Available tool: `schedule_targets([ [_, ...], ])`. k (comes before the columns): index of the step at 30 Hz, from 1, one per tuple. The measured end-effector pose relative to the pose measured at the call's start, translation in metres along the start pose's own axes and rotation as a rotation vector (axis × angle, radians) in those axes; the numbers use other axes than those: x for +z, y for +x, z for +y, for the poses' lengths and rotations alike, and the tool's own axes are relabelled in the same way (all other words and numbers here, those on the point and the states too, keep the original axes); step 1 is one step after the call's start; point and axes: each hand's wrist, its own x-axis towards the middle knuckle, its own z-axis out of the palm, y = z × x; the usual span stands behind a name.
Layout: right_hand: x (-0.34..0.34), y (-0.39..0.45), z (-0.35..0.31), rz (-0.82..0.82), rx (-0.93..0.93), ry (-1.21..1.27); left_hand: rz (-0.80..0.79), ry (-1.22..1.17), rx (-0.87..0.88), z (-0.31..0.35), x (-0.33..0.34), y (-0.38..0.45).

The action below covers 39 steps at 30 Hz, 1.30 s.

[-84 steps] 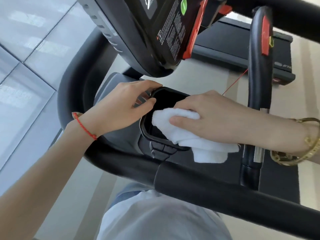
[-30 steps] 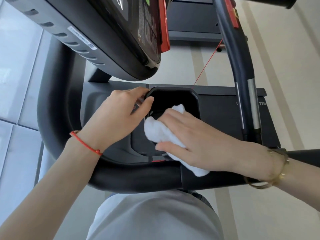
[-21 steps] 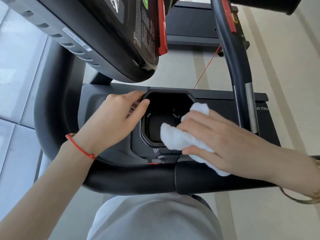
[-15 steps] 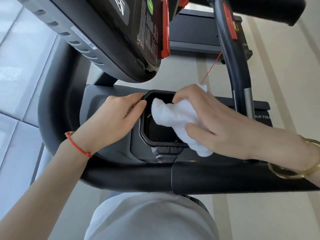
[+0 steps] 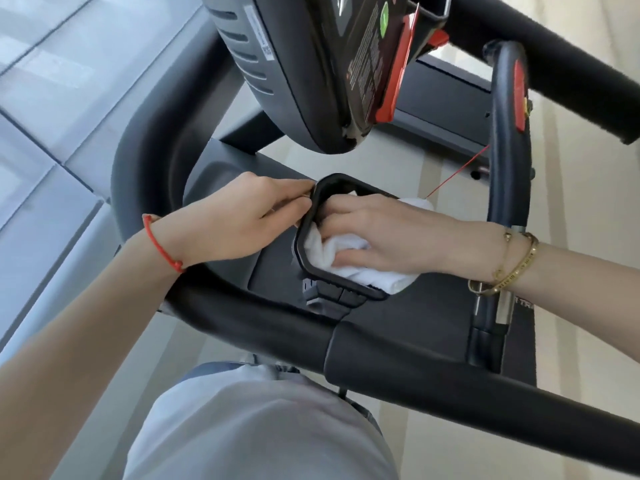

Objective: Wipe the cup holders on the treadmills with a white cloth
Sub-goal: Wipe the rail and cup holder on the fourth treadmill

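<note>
A cup holder (image 5: 313, 271) sits in the treadmill's tray between the console (image 5: 311, 64) above and the front handrail (image 5: 415, 358) below. The left hand (image 5: 235, 223) rests just left of the holder, fingertips touching its rim, while the right hand (image 5: 391, 237) reaches in from the right, pressing a cloth (image 5: 332, 251) inside it. An upright grip bar (image 5: 509, 150) stands to the right.

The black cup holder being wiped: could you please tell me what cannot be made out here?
Head view only:
- Black cup holder: its floor is hidden by the right hand and the white cloth.
- Right fingertips: buried in the cloth.
- Black console: its top is cut off by the frame edge; label print too small.
</note>
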Motion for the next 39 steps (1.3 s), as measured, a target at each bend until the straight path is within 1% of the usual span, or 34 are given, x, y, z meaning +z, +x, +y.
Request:
schedule_targets([
  [4, 0.004, 0.009, 0.004, -0.156, -0.025, -0.095, 0.006, -0.022, 0.005, 0.002, -0.001, -0.005],
  [8, 0.002, 0.009, 0.003, -0.246, -0.092, -0.167, 0.011, -0.027, 0.015, 0.003, -0.001, -0.009],
  [12, -0.006, 0.007, -0.004, -0.39, 0.051, -0.249, 0.02, -0.041, 0.01, 0.004, -0.002, -0.013],
  [15, -0.013, 0.006, -0.009, -0.481, 0.097, -0.256, 0.061, -0.078, -0.006, 0.003, -0.001, -0.013],
  [17, -0.013, 0.006, -0.011, -0.452, 0.102, -0.238, 0.09, -0.116, -0.029, 0.006, 0.0, -0.012],
  [20, -0.009, 0.004, -0.012, -0.308, 0.161, -0.223, 0.105, -0.125, -0.019, 0.009, 0.0, -0.01],
  [23, -0.007, 0.003, -0.015, -0.125, 0.072, -0.309, 0.106, -0.118, -0.006, 0.01, -0.001, -0.01],
  [24, -0.007, 0.004, -0.015, -0.117, 0.045, -0.308, 0.106, -0.121, -0.001, 0.011, -0.001, -0.01],
  [26, -0.006, 0.01, -0.014, -0.206, 0.028, -0.249, 0.107, -0.123, 0.006, 0.012, -0.002, -0.011],
  [28, -0.004, 0.014, -0.012, -0.293, 0.065, -0.211, 0.104, -0.125, 0.012, 0.012, -0.002, -0.011],
  [31, 0.0, 0.016, -0.014, -0.334, 0.095, -0.294, 0.099, -0.138, 0.011, 0.013, -0.002, -0.012],
  [35, -0.002, 0.014, -0.014, -0.415, 0.153, -0.325, 0.098, -0.144, -0.007, 0.012, -0.002, -0.013],
  [39, -0.001, 0.011, -0.01, -0.422, 0.188, -0.341, 0.093, -0.13, -0.016, 0.013, 0.0, -0.014],
])
